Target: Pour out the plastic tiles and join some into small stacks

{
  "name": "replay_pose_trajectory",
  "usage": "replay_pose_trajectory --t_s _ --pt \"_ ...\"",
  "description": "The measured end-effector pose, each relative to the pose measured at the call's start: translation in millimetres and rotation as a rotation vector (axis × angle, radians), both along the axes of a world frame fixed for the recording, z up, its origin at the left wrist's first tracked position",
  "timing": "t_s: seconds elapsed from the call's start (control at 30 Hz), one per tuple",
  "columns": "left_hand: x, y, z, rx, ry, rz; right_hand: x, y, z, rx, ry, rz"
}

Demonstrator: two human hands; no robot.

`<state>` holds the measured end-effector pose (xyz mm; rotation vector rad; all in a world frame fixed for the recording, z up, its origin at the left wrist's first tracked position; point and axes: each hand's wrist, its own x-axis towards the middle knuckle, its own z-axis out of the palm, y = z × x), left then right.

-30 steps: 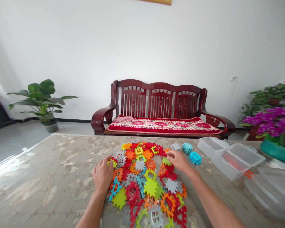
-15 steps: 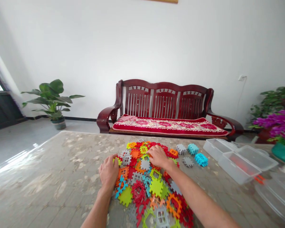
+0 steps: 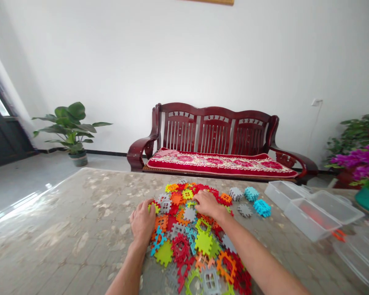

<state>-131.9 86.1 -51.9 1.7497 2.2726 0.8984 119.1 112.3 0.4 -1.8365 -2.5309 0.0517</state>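
Observation:
A heap of flat interlocking plastic tiles (image 3: 199, 241) in red, orange, green, grey and blue lies on the marbled table (image 3: 80, 229). My left hand (image 3: 143, 223) rests flat at the heap's left edge, fingers spread over a green tile. My right hand (image 3: 207, 203) reaches into the far middle of the heap, fingers curled down onto the red and orange tiles; what they pinch is hidden. Off to the right of the heap sit two blue tile stacks (image 3: 257, 201) and two grey tiles (image 3: 240, 203).
Clear plastic boxes (image 3: 310, 207) and lids stand at the table's right side, beside purple flowers in a green pot (image 3: 367, 180). A dark wooden bench (image 3: 215, 143) with a red cushion is behind the table. A potted plant (image 3: 72, 127) stands at the left wall.
My right hand has moved left from the heap's right edge into its far middle. A grey tile now lies beside the blue stacks. My left hand has stayed put.

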Motion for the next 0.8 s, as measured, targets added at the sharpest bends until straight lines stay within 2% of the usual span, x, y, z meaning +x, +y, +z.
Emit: replay_pose_trajectory --t_s 0.47,0.67,0.8 --pt "1 -1 1.4 0.006 0.004 -0.011 -24 12 1.8 -0.084 -0.103 -0.128" --pt "0 0 -1.1 0.008 0.002 -0.012 -19 12 -0.8 -0.067 -0.018 -0.132" --pt "-2 2 -5.1 0.015 -0.003 -0.022 -4 9 4.3 -0.018 0.106 -0.169"
